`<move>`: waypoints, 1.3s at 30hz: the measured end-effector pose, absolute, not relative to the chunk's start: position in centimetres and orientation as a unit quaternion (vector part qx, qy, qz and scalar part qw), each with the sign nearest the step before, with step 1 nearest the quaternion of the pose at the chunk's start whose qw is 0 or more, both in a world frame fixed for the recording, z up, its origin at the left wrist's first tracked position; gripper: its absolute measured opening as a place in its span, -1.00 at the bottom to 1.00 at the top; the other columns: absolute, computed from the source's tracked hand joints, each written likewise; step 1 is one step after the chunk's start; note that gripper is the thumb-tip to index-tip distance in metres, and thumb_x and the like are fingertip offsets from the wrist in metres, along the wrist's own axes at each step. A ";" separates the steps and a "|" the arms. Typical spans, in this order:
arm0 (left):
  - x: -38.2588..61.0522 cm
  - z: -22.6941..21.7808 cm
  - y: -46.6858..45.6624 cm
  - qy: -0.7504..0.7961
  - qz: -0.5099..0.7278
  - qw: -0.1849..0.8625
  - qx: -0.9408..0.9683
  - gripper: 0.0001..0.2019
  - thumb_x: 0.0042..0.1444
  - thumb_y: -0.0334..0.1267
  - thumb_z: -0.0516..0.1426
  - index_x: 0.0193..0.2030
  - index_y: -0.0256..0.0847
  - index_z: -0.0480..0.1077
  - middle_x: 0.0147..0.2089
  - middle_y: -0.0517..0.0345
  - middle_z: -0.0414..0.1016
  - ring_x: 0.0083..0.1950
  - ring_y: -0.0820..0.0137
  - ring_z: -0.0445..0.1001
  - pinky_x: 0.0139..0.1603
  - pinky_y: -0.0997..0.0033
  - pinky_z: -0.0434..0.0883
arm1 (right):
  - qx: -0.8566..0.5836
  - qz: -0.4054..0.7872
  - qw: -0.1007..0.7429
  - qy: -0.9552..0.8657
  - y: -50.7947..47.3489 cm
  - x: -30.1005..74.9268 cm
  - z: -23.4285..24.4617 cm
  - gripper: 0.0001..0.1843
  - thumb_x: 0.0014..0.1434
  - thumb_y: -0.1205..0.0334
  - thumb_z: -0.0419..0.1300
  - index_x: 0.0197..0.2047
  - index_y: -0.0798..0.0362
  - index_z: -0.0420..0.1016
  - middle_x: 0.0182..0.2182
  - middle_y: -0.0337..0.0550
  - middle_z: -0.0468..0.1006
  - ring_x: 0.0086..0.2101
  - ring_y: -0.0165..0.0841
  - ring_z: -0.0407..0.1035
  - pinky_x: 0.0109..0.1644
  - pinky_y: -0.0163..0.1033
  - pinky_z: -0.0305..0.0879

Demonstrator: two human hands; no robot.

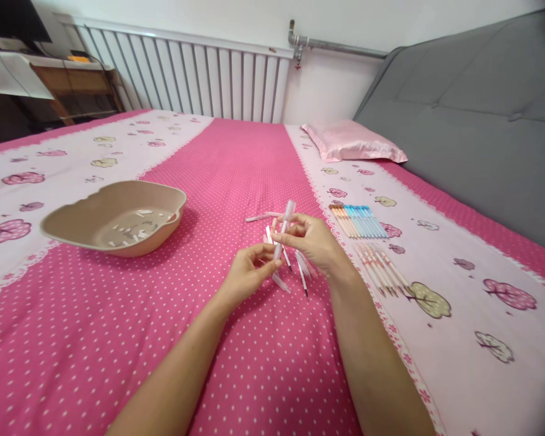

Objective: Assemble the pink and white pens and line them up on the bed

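Note:
Between my two hands a translucent pale-pink pen barrel (287, 213) is held up at a slant. My left hand (253, 266) pinches its lower end between thumb and fingers. Higher up, the thumb and fingers of my right hand (312, 239) close around the same barrel. On the bedspread beneath lie several white pen refills (302, 275) with dark tips, partly hidden by my hands. Loose translucent pen parts (280, 283) are scattered among them, and another clear tube (258, 217) lies just beyond.
A beige basin (113, 248) with small white pieces inside stands at the left. To the right lie a row of orange and blue pens (358, 221) and several pale pens (380, 266). A pink pillow (352, 140) rests near the grey headboard (472, 109); a radiator (200, 75) lines the wall.

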State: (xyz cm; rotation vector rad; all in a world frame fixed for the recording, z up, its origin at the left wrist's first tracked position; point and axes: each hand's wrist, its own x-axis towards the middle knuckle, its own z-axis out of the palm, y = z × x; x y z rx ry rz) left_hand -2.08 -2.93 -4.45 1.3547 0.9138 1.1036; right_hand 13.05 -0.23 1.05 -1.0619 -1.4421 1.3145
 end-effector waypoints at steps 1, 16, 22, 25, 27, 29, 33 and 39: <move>-2.1 -4.5 -2.9 0.385 0.468 0.552 0.572 -0.72 -0.04 -0.15 0.27 -0.23 -0.28 0.47 -0.30 0.05 0.51 -0.34 0.43 0.44 -0.28 0.39 0.37 | -0.428 0.528 0.445 -0.583 -0.2 13.0 1.0 -0.59 -0.13 0.14 0.40 -0.20 0.03 0.42 -0.46 -0.22 0.51 -0.41 -0.32 0.43 -0.26 -0.15 0.38; -2.2 -4.1 -3.0 0.366 0.468 0.569 0.568 -0.71 0.01 -0.13 0.23 -0.19 -0.28 0.48 -0.31 0.06 0.49 -0.28 0.39 0.43 -0.18 0.35 0.34 | -0.369 0.610 0.429 -0.555 -0.4 13.3 1.6 -0.64 0.08 0.38 0.19 -0.02 0.05 0.34 -0.22 -0.11 0.60 -0.18 -0.30 0.46 0.03 -0.07 0.33; -2.2 -4.3 -2.9 0.369 0.466 0.566 0.571 -0.71 0.01 -0.13 0.23 -0.19 -0.28 0.47 -0.32 0.07 0.47 -0.28 0.39 0.43 -0.19 0.35 0.34 | -0.376 0.609 0.436 -0.546 -0.3 13.3 1.4 -0.66 0.05 0.38 0.22 -0.07 0.04 0.34 -0.27 -0.12 0.60 -0.25 -0.30 0.47 -0.10 -0.10 0.41; -2.2 -4.6 -2.9 0.367 0.473 0.565 0.568 -0.71 0.00 -0.13 0.24 -0.18 -0.27 0.47 -0.28 0.05 0.48 -0.26 0.39 0.43 -0.19 0.36 0.35 | -0.389 0.601 0.440 -0.542 -0.3 13.4 1.3 -0.63 0.01 0.36 0.27 -0.07 0.04 0.36 -0.31 -0.14 0.59 -0.23 -0.29 0.47 -0.10 -0.10 0.41; -2.2 -4.7 -2.8 0.368 0.475 0.566 0.564 -0.70 -0.01 -0.12 0.25 -0.17 -0.26 0.47 -0.26 0.04 0.49 -0.26 0.39 0.43 -0.19 0.36 0.35 | -0.395 0.595 0.443 -0.541 -0.3 13.4 1.3 -0.59 -0.02 0.33 0.31 -0.07 0.05 0.37 -0.34 -0.15 0.58 -0.23 -0.29 0.47 -0.08 -0.10 0.39; -2.2 -4.7 -2.8 0.370 0.477 0.567 0.561 -0.69 -0.03 -0.12 0.26 -0.18 -0.26 0.47 -0.27 0.05 0.49 -0.29 0.40 0.44 -0.22 0.37 0.36 | -0.401 0.591 0.445 -0.540 -0.3 13.4 1.3 -0.55 -0.06 0.30 0.34 -0.06 0.06 0.38 -0.37 -0.17 0.57 -0.26 -0.31 0.47 -0.07 -0.10 0.37; -2.1 -4.7 -2.8 0.378 0.478 0.560 0.561 -0.71 -0.04 -0.14 0.27 -0.21 -0.27 0.46 -0.30 0.08 0.49 -0.34 0.44 0.42 -0.27 0.40 0.36 | -0.414 0.582 0.454 -0.533 -0.2 13.2 1.3 -0.54 -0.13 0.31 0.38 -0.11 0.06 0.40 -0.45 -0.26 0.52 -0.35 -0.36 0.45 -0.10 -0.12 0.36; -2.1 -4.4 -2.9 0.377 0.483 0.558 0.560 -0.73 -0.05 -0.16 0.28 -0.24 -0.28 0.46 -0.31 0.06 0.50 -0.34 0.43 0.44 -0.28 0.41 0.36 | -0.396 0.580 0.445 -0.556 -0.2 13.1 1.2 -0.61 -0.10 0.28 0.37 -0.17 0.05 0.41 -0.37 -0.22 0.55 -0.34 -0.35 0.45 -0.11 -0.13 0.37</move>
